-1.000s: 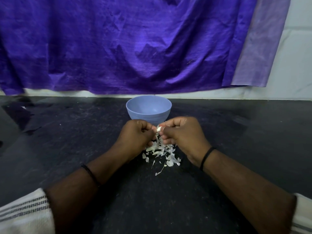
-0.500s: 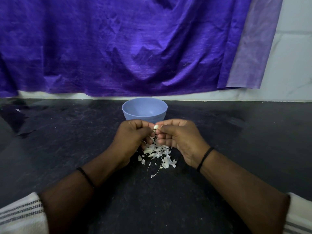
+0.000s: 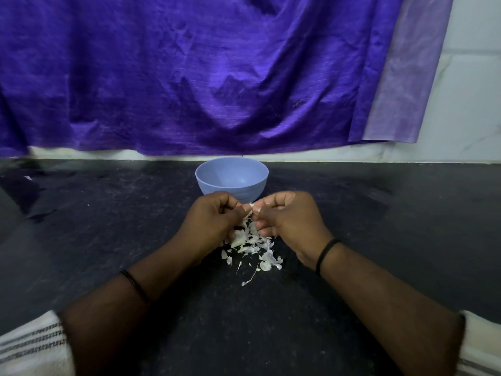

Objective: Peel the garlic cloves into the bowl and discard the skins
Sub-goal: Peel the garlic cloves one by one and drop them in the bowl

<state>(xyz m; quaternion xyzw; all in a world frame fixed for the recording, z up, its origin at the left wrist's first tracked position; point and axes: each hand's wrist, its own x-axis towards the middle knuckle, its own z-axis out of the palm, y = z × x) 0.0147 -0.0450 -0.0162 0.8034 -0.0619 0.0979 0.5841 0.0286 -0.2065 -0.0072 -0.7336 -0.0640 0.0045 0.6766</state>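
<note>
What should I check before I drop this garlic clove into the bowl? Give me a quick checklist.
1. Clove held: ok, left hand and right hand both pinch the garlic clove.
2. Clove fully peeled: cannot tell, fingers hide most of it.
3. Bowl upright and within reach: ok, it stands just beyond the hands.
4. Bowl mouth unobstructed: ok.
5. Skins kept out of the bowl: ok as far as its inside shows; the skin pile lies on the counter under the hands.
6. Skins discarded: not ok, they are on the counter.
</note>
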